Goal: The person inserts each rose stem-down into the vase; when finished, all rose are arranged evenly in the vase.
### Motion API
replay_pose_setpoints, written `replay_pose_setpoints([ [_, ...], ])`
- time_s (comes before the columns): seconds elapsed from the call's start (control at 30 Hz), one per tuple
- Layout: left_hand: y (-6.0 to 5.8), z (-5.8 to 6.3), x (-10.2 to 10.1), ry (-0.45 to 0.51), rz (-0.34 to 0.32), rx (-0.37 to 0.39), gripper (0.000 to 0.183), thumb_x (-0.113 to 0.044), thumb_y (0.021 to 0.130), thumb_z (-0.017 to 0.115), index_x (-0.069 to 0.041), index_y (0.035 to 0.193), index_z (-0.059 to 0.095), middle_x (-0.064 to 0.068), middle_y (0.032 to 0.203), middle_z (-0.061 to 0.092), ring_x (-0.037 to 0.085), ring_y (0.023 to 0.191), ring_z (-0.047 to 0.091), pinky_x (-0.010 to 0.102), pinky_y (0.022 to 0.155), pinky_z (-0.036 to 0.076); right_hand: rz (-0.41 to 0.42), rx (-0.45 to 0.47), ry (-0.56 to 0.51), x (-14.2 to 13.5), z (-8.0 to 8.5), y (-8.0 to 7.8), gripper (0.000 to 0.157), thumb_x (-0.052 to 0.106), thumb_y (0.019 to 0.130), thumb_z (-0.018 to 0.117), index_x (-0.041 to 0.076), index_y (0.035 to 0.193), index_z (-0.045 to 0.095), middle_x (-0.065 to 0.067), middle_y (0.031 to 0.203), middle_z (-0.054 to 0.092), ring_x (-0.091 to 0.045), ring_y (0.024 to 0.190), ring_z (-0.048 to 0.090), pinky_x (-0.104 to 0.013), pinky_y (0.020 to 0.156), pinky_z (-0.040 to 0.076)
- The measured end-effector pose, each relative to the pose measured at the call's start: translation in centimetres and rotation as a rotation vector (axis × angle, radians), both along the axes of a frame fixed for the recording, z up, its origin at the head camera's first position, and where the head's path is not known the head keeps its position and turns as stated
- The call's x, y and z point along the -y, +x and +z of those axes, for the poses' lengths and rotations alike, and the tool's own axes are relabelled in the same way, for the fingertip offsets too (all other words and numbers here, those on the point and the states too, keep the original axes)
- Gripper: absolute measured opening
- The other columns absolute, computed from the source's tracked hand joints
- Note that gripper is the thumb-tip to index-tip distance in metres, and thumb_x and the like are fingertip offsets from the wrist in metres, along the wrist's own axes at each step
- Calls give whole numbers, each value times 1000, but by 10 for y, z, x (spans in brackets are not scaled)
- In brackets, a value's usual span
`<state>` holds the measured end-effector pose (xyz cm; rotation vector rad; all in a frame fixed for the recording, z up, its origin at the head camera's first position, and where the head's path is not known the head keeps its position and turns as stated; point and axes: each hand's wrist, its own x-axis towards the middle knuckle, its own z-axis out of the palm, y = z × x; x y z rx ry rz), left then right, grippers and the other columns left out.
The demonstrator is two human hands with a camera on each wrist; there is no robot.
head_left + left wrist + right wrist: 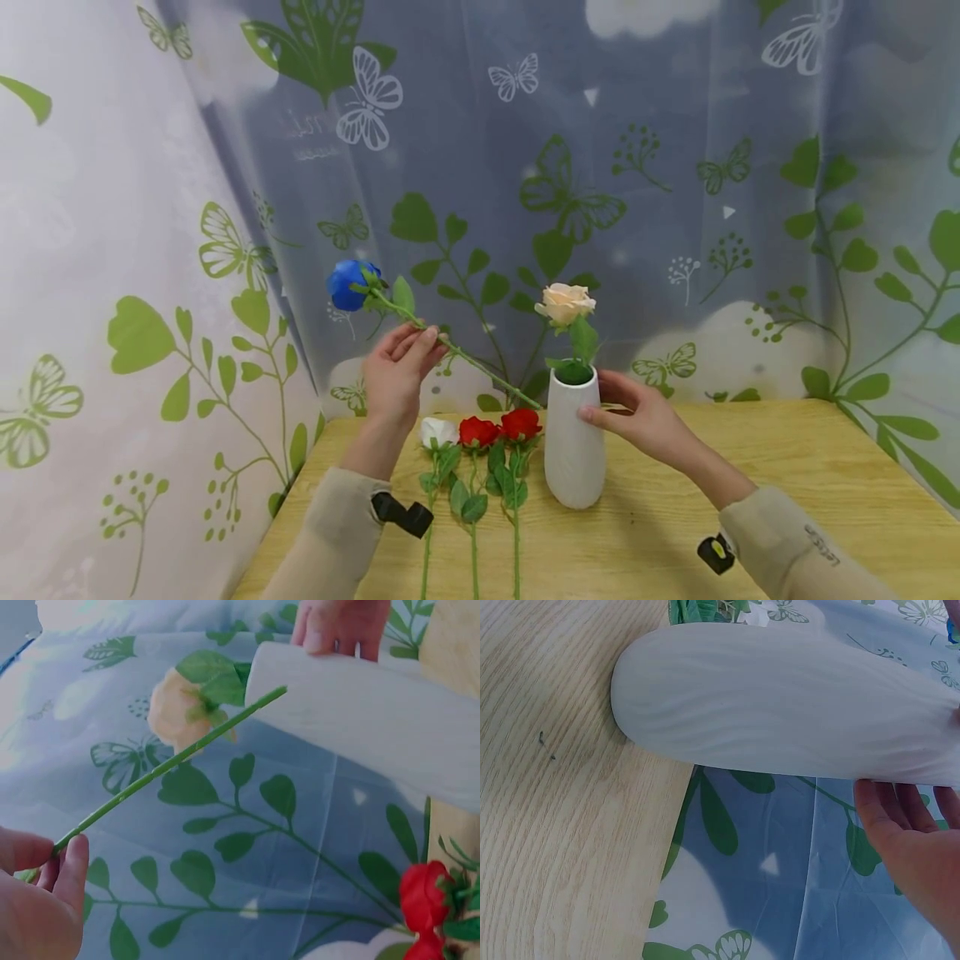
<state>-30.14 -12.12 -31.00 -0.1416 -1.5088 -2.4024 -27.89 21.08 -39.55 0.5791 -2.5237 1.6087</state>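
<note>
My left hand (397,371) pinches a blue rose (348,286) by its green stem, bloom up to the left. In the left wrist view the bare end of the stem (217,735) points at the white vase (345,705) and overlaps it near the mouth. The vase (574,454) stands upright on the table, a peach rose (566,304) in its mouth. Around the vase's upper part, my right hand (656,417) has its thumb in front and fingers behind. Fingertips (866,795) meet the side of the vase in the right wrist view.
Left of the vase, a white rose (438,433) and two red roses (478,432) lie side by side on the wooden table (720,483), stems toward me. A printed curtain (465,125) with leaves and butterflies hangs behind the table and along both sides.
</note>
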Motion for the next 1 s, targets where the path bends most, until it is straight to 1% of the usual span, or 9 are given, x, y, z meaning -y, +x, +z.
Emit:
replay_pose_setpoints([
  [0.13, 0, 5, -8, 57, 23, -18, 29, 8, 98, 67, 8, 126, 61, 0, 88, 74, 13, 82, 78, 30, 83, 66, -4, -2, 7, 0, -1, 0, 72, 31, 99, 76, 7, 159, 44, -19, 151, 58, -41, 136, 59, -53, 104, 59],
  [0.23, -1, 8, -13, 91, 31, -31, 23, 9, 97, 68, 5, 120, 63, 1, 87, 75, 14, 82, 78, 30, 82, 66, -1, -7, 7, 0, -1, 0, 72, 31, 99, 76, 6, 159, 44, -20, 151, 58, -42, 136, 59, -53, 104, 59],
  [0.4, -1, 13, -20, 120, 35, -53, 22, 8, 97, 69, 4, 118, 64, 4, 88, 75, 15, 82, 79, 30, 82, 66, 5, -12, -3, 0, -1, 0, 70, 29, 100, 76, 6, 158, 45, -20, 151, 58, -42, 136, 59, -52, 104, 59],
  [0.53, 0, 17, -27, 91, 42, -76, 24, 8, 96, 70, 5, 119, 65, 3, 89, 76, 15, 82, 79, 29, 81, 66, 4, -17, -3, 0, -1, 0, 69, 29, 100, 76, 6, 158, 45, -20, 150, 59, -41, 135, 59, -51, 103, 59],
  [0.73, 4, 22, -40, 66, 33, -157, 21, 10, 96, 70, 6, 115, 66, 3, 88, 75, 18, 84, 79, 29, 80, 66, 7, -22, -3, 1, -1, 0, 70, 29, 100, 76, 7, 158, 45, -19, 149, 60, -40, 134, 60, -51, 103, 59],
  [0.87, 4, 18, -48, 14, 5, -203, 18, 9, 95, 71, 3, 112, 68, 1, 88, 76, 15, 83, 78, 29, 81, 66, 12, -22, -9, 1, -1, -1, 70, 29, 99, 76, 7, 158, 45, -19, 148, 60, -40, 134, 60, -50, 102, 60],
  [1.0, 5, 10, -57, -62, -15, -242, 18, 8, 94, 73, 3, 111, 69, 0, 89, 77, 12, 80, 77, 30, 80, 66, 10, -23, -13, 1, -1, 0, 69, 28, 99, 76, 7, 158, 46, -19, 148, 60, -40, 133, 61, -49, 102, 60],
])
